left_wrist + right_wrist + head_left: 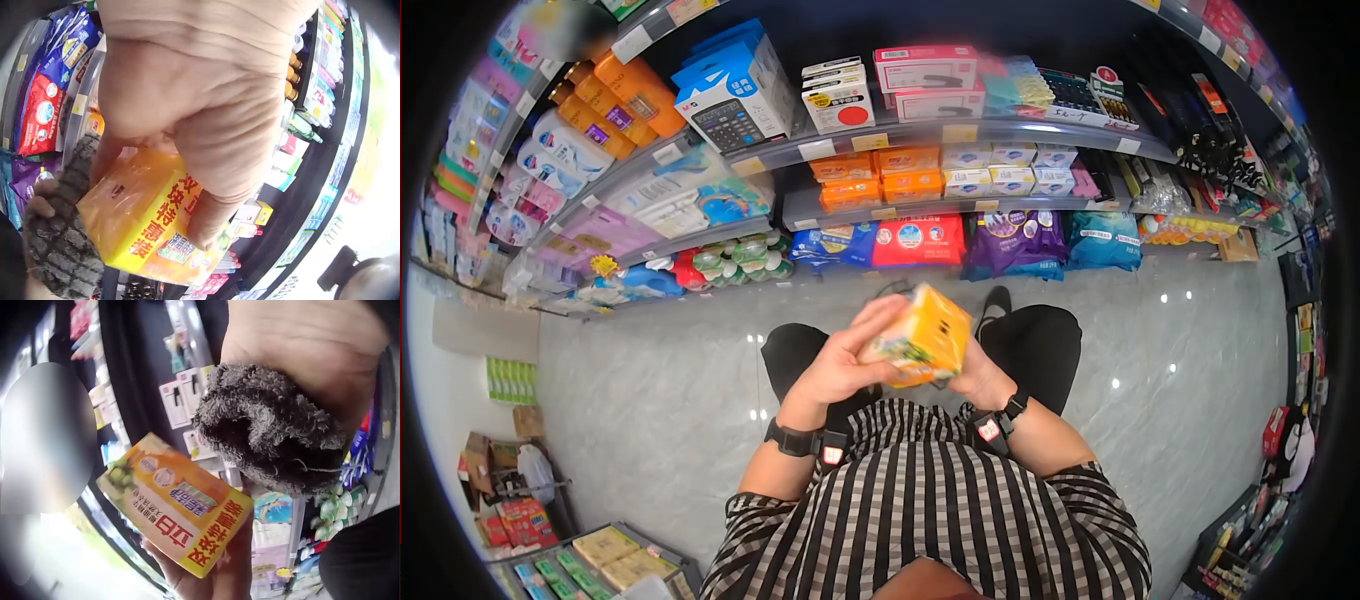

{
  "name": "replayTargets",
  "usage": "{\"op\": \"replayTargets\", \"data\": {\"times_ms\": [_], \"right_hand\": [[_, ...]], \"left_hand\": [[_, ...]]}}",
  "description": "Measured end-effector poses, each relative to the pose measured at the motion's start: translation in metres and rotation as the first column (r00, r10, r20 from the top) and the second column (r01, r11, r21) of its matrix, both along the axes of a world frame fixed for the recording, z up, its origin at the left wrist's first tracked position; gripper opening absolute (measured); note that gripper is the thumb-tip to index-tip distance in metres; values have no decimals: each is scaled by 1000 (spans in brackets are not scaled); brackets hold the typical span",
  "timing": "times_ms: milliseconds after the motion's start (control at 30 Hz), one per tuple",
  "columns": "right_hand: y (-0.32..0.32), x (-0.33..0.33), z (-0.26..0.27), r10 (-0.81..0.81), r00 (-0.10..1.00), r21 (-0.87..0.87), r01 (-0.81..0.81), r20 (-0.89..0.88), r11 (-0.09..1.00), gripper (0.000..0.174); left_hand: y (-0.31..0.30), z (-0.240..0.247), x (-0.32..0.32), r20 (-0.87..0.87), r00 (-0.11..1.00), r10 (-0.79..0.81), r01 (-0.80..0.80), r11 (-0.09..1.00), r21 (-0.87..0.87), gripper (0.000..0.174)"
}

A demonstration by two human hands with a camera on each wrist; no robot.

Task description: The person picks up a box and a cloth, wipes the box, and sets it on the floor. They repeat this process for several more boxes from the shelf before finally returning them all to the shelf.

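Observation:
A yellow-orange wrapped soap pack is gripped by the left hand, its thumb and fingers around the sides. Red characters run along the pack in the left wrist view, below the left hand. Fingers of the right hand curl round a grey fuzzy cloth beside the pack. In the right wrist view the cloth bunches under the right hand, and the pack is lower left, with the left hand behind it. The head view hides most of the right fingers.
Shelves ahead carry a calculator box, orange soap packs, and red and purple bags. Orange bottles stand at left. Grey tiled floor lies around the person's knees. A low display is at bottom left.

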State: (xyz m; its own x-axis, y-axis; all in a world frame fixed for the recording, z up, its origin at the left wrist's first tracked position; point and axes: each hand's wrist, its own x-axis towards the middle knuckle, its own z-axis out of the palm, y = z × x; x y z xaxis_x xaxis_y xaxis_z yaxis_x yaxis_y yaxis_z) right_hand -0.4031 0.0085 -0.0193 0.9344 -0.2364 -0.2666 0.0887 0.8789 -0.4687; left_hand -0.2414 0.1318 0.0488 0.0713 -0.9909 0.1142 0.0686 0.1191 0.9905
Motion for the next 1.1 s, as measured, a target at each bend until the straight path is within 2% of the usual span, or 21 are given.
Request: {"op": "replayTargets", "data": {"times_ms": [33,67,100,167,233,267,300,333,367,400,433,500,567,633,800,867,900,967,1000,1033,1100], "right_hand": [[1,-4,11,-7,1000,1,7,0,1000,62],[1,-10,22,-3,996,106,12,-85,994,62],[2,-14,33,12,986,208,23,-167,978,62],[-1,-11,28,-24,981,115,47,-194,992,59],[-19,-5,2,-83,988,438,17,131,899,55],[-20,-10,12,-169,986,199,166,-4,966,43],[-25,-6,6,-170,985,199,168,-8,966,43],[-32,-1,-5,-292,956,-9,291,-18,957,38],[-35,0,-12,-406,914,-217,396,-2,892,34],[-25,6,6,-535,844,-267,523,31,809,39],[-22,7,9,-530,847,-270,518,33,811,39],[-19,10,13,-565,815,-601,516,126,610,45],[-18,2,15,-525,846,-597,469,92,651,50],[-21,-6,24,-509,844,-970,233,167,69,50],[-10,-8,41,-544,817,-976,216,191,-18,51],[-12,-11,42,-529,810,-967,228,253,-113,53],[-17,-14,44,-527,811,-967,229,254,-114,53],[-30,-21,47,-410,892,-975,221,188,35,51],[-32,-22,50,-449,877,-959,251,169,129,54],[-32,-23,55,-449,878,-960,249,166,131,54],[-32,-26,73,-285,925,-967,246,253,-58,55]], "left_hand": [[-4,6,-1,0,1000,-7,7,1000,1,75],[-8,10,-1,312,949,-45,58,998,-34,73],[-11,13,-2,594,802,-61,115,992,-54,72],[-11,11,-15,648,761,21,31,997,-69,67],[-11,3,-27,577,782,235,-299,954,16,69],[-11,-20,-35,246,896,369,-418,888,189,60],[-9,-24,-40,242,898,368,-417,889,192,60],[-8,-26,-43,-258,923,287,-169,901,398,56],[-8,-29,-47,-698,676,239,148,883,445,54],[-9,-35,-52,-652,725,224,131,884,449,55],[-10,-40,-49,-653,723,226,126,886,446,55],[-11,-47,-37,-736,597,318,91,885,456,54],[-7,-50,-30,-724,611,319,43,900,433,54],[-8,-47,-23,-733,633,249,51,931,360,54],[-5,-45,-17,-737,626,256,21,939,343,51],[-5,-46,-10,-603,758,249,3,923,385,60],[-5,-39,-9,-603,758,250,1,923,384,60],[-6,-21,-7,-100,970,221,-200,963,181,82],[-6,-17,-4,4,978,210,-207,956,210,98],[-5,-13,-2,2,977,211,-207,955,212,98],[-4,-8,-1,127,967,221,-245,945,219,98]]}}
